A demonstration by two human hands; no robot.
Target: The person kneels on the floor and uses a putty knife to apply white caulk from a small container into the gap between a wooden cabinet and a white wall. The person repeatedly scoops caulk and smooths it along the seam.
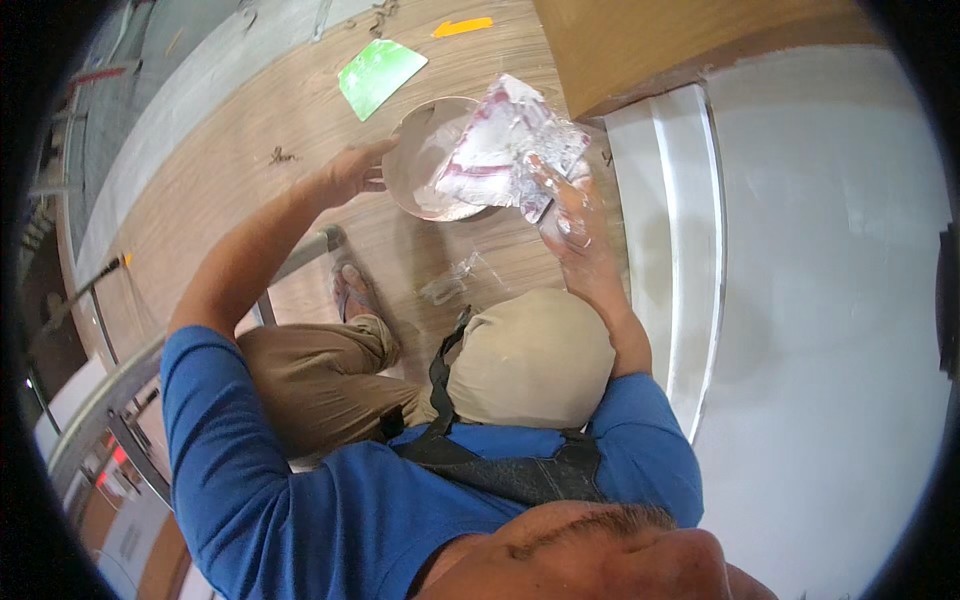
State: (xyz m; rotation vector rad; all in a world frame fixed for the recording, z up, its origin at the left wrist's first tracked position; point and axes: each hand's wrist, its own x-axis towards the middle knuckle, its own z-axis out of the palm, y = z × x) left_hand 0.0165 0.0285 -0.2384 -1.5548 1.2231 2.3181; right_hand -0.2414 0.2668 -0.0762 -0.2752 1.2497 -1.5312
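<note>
A round, pale bowl [408,165] is in front of me, its inside coated with whitish residue. My left hand [362,172] grips the bowl's left rim, thumb and fingers against its wall. Over the bowl's right side is a crumpled plastic bag [505,135], smeared with thick white paste and showing purplish-red markings. My right hand [575,215] is closed on the bag's lower right part, with white paste on the fingers and the back of the hand. The bag covers part of the bowl's inside and its right rim.
On the wood-look floor [300,225] lie a green sheet [380,77], an orange arrow-shaped piece [463,27] and a scrap of clear plastic [460,280]. A brown wooden panel [690,40] and white wall [820,250] bound the right. A metal rail [110,400] runs along my left.
</note>
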